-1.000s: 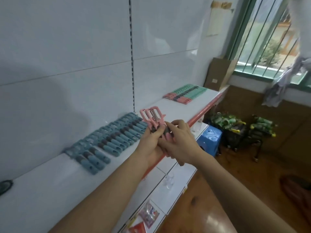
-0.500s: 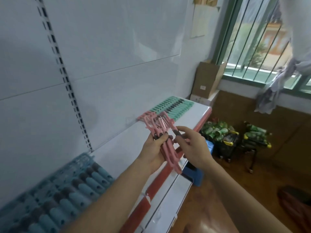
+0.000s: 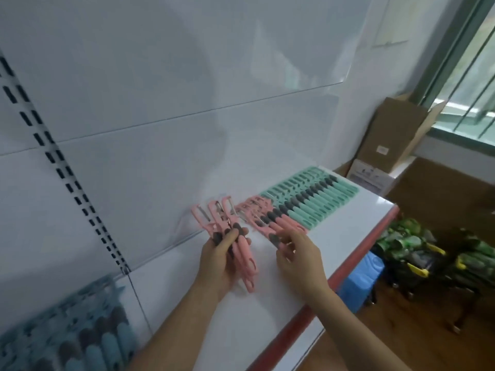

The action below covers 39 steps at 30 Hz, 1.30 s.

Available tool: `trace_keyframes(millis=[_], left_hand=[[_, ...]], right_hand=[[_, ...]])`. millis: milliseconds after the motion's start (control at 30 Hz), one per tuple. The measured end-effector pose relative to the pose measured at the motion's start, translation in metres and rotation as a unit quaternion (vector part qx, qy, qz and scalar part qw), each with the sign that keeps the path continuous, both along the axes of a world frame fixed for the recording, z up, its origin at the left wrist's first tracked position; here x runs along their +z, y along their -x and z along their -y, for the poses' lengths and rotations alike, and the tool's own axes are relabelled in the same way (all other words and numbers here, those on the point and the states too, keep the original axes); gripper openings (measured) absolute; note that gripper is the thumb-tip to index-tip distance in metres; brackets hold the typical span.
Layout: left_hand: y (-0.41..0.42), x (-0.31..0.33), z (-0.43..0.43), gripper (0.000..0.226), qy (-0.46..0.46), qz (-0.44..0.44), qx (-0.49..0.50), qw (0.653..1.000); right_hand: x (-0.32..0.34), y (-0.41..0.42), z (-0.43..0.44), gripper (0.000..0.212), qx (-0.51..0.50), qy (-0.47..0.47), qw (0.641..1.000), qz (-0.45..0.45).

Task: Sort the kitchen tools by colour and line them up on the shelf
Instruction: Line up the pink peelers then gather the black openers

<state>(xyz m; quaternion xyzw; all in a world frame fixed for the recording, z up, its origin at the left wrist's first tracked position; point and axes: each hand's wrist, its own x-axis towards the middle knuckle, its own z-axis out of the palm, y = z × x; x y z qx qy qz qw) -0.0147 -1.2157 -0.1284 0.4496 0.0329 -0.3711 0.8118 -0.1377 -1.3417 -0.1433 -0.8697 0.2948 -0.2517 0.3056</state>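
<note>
Left hand (image 3: pixel 218 259) grips bunch of pink peelers (image 3: pixel 244 259), fingers curled round dark grips, blade heads fanned toward back wall. Right hand (image 3: pixel 298 261) pinches single pink peeler (image 3: pixel 265 230), lying on white shelf (image 3: pixel 348 228) at near-left end of pink row (image 3: pixel 285 223). Green peelers (image 3: pixel 316 202) lined up just beyond, farther right. Blue peelers (image 3: pixel 93 341) lie near left, well apart. Cardboard box (image 3: pixel 391 132) stands at shelf's far right end; blue stool (image 3: pixel 361 279) on floor below.

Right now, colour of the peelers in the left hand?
The peelers are pink with dark grey grips; head view.
</note>
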Motion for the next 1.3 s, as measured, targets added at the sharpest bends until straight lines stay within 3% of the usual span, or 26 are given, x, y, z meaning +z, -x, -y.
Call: trace_keyframes(millis=[200,300,467,700,900,1300], left_hand=[[-0.013,-0.008,0.001,0.006,-0.004,0.019,0.009,1.0],[-0.012,-0.011,0.0,0.022,0.005,0.039,0.003,0.999],[-0.015,-0.014,-0.006,0.026,0.02,0.028,0.003,0.999],[-0.019,-0.016,-0.006,0.01,0.038,0.026,-0.021,0.999],[-0.017,-0.016,-0.007,0.037,0.047,0.017,-0.001,0.999],[-0.02,-0.024,-0.007,0.028,0.057,0.031,-0.002,0.998]], right_hand=[[-0.006,-0.036,0.018,0.025,0.026,0.051,0.998,0.017],[-0.009,-0.043,0.017,0.026,0.012,0.052,0.998,0.031],[-0.01,-0.054,0.012,0.021,-0.014,0.037,0.996,0.085],[-0.022,-0.056,0.0,0.016,-0.006,0.118,0.991,0.058],[-0.037,-0.068,0.004,0.017,-0.003,0.22,0.975,-0.001],[-0.039,-0.068,0.004,0.019,0.01,0.222,0.975,0.006]])
